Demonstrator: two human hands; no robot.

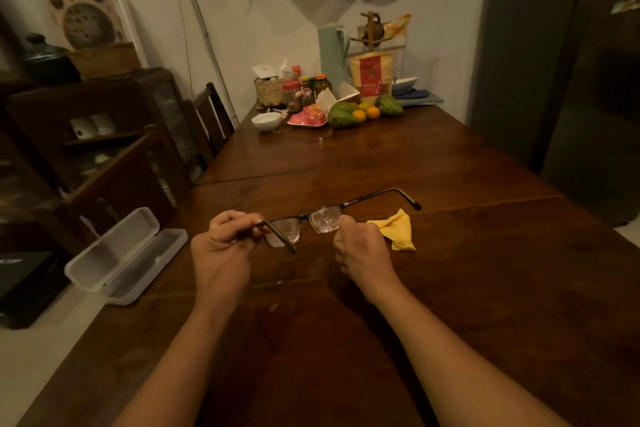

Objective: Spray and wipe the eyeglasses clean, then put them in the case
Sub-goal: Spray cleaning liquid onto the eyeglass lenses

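Head view. Holding black thin-framed eyeglasses [304,218] over dark wooden table [467,305], mid-frame. Pinching the near temple by its hinge with left hand [221,243], fingers curling tight round it, temple tip pointing toward 5 o'clock. Leaving the other temple sticking out unfolded toward 2 o'clock. Showing droplets or smears on both lenses.

Curling right hand [360,250] into a fist at 3 o'clock of the left one, thumb reaching up to the edge of the right-side lens. Touching or just short, cannot tell; also cannot tell whether anything is sitting inside the fist.

Lying just beside the right hand at 3 o'clock: crumpled yellow microfibre cloth [398,230], on the table. Sitting at 9 o'clock of the left hand, at the table's left edge: translucent white plastic glasses case [128,253], lid standing open.

Crowding the far end at 12 o'clock: small white bowl [266,121], green and orange fruit [360,111], woven basket [272,92], pale green jug [332,48].
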